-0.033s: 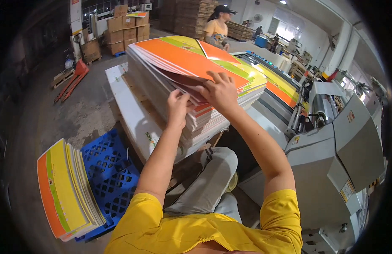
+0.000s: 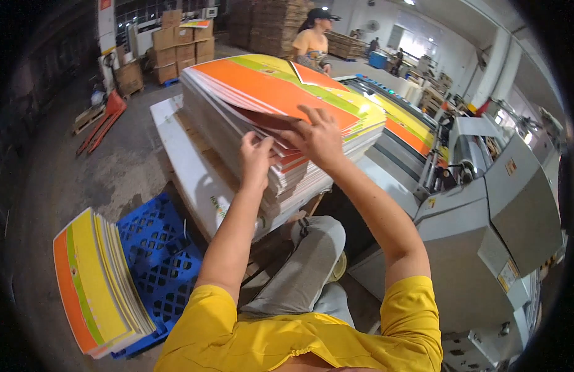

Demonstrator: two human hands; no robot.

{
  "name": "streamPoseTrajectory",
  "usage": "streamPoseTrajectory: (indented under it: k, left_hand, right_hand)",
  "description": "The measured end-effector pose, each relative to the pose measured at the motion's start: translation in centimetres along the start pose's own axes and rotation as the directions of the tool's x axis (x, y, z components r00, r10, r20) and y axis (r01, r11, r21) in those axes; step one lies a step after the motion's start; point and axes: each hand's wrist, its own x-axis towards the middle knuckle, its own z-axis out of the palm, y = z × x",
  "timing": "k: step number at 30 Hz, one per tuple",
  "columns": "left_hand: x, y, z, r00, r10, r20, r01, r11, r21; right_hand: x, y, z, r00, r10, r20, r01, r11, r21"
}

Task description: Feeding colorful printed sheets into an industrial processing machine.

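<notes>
A tall stack of printed cardboard sheets [image 2: 250,84], orange, green and yellow on top, stands in front of me. Its near edge is partly lifted, leaving a dark gap under the upper sheets. My right hand [image 2: 319,141] grips that raised edge, thumb tucked beneath and fingers bent over the top. Just left of it, my left hand [image 2: 256,162] is closed at the near corner, with thumb and fingertips pinching sheet edges below the lifted ones. How many sheets each hand holds I cannot tell.
The stack rests on a white board [image 2: 194,177]. At lower left a second pile of sheets [image 2: 94,279] lies on a blue plastic pallet [image 2: 160,248]. A grey machine [image 2: 461,229] fills the right side. A red pallet jack [image 2: 107,121], cardboard boxes [image 2: 175,49] and another person [image 2: 310,46] are farther back.
The view has shifted slightly. The raised sheet edge sits a little lower and the gap beneath looks narrower. Both hands keep nearly the same place and grip.
</notes>
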Motion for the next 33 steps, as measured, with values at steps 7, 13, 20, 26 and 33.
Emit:
streamPoseTrajectory:
  k: [7, 13, 20, 26, 33]
  left_hand:
    - [-0.3, -0.4, -0.7, 0.992, -0.045, 0.116, 0.031, 0.992, 0.120]
    - [-1.3, 0.5, -0.1, 0.986, -0.047, 0.160, 0.020, 0.986, 0.168]
    - [-0.1, -0.4, -1.5, 0.971, -0.057, 0.231, 0.016, 0.984, 0.175]
    - [-1.1, 0.8, -0.1, 0.989, -0.063, 0.132, 0.041, 0.985, 0.165]
    - [-0.3, -0.5, 0.0, 0.991, 0.025, 0.133, -0.085, 0.881, 0.466]
  right_hand:
    - [1.1, 1.8, 3.9, 0.785, 0.461, 0.413, -0.617, 0.525, 0.586]
    - [1.4, 1.8, 2.7, 0.851, 0.502, 0.156, -0.440, 0.518, 0.733]
    - [-1.0, 1.0, 2.4, 0.931, 0.185, 0.314, -0.320, 0.830, 0.458]
    - [-1.7, 1.8, 3.6, 0.992, -0.114, 0.057, 0.069, 0.856, 0.513]
    - [2.3, 4.1, 4.3, 0.719, 0.529, 0.451, -0.576, 0.089, 0.813]
